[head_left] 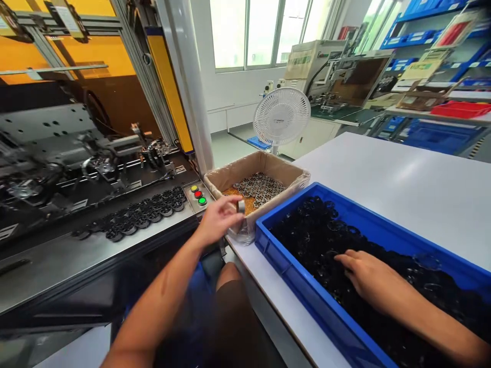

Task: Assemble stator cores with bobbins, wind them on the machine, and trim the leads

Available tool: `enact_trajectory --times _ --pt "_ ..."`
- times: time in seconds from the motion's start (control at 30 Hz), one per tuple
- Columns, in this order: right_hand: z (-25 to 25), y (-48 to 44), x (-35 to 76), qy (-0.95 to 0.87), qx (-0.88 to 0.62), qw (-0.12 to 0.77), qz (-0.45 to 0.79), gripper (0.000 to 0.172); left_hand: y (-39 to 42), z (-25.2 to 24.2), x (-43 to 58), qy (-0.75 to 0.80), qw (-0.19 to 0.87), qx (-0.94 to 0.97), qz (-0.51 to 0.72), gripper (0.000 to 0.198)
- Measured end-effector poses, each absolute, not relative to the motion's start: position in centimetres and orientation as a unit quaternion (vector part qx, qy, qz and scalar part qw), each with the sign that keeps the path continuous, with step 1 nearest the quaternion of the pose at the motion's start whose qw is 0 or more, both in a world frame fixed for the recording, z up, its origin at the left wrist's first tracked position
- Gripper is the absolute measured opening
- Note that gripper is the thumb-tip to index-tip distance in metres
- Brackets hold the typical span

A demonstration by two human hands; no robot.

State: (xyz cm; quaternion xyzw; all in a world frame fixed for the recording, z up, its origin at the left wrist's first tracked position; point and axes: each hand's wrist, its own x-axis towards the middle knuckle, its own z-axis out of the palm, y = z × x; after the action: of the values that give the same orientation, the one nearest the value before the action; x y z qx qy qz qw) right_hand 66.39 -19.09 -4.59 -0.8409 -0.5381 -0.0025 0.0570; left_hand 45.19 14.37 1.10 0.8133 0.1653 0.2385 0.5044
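Note:
Between the thumb and fingers of my left hand (219, 221) is a small metal ring (241, 206), pinched above the near corner of a plastic-lined carton (217, 180). Inside that carton lie flat layers of metal rings (264, 186). My right hand (362, 276) reaches down into a blue bin (291, 276) heaped with black round plastic parts (318, 230). Its fingers are bent together at a black part on top of the heap; the fingertips are partly hidden among the parts.
Left of me, rows of black round parts (148, 212) lie on the machine's metal ledge (69, 260), beside a panel of yellow, red and green buttons (198, 194). A white fan (282, 116) stands behind the carton. The white table (414, 179) extends beyond the bin.

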Motion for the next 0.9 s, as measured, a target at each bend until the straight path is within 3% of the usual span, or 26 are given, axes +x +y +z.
enact_trajectory --times 0.2,0.37,0.57,0.77,0.9 --pt "2.7 -15.0 60.8 -0.551 -0.784 0.284 -0.041 0.018 6.4 -0.4 35.8 0.139 0.637 0.682 0.330 0.036" --pt "5.6 -12.3 54.5 -0.592 -0.643 0.486 -0.005 0.003 2.9 2.2 34.8 0.141 0.633 0.675 0.351 0.039" --pt "2.9 -13.3 51.0 -0.684 -0.538 0.489 -0.060 0.010 0.7 2.6 35.3 0.126 0.662 0.675 0.300 0.039" --pt "2.3 -13.3 51.4 -0.687 -0.526 0.496 -0.072 0.010 0.1 1.9 36.7 0.096 0.733 0.617 0.268 0.035" --pt "1.8 -13.0 51.7 -0.692 -0.520 0.493 -0.083 0.010 -0.5 2.0 37.3 0.113 0.720 0.633 0.261 0.045"
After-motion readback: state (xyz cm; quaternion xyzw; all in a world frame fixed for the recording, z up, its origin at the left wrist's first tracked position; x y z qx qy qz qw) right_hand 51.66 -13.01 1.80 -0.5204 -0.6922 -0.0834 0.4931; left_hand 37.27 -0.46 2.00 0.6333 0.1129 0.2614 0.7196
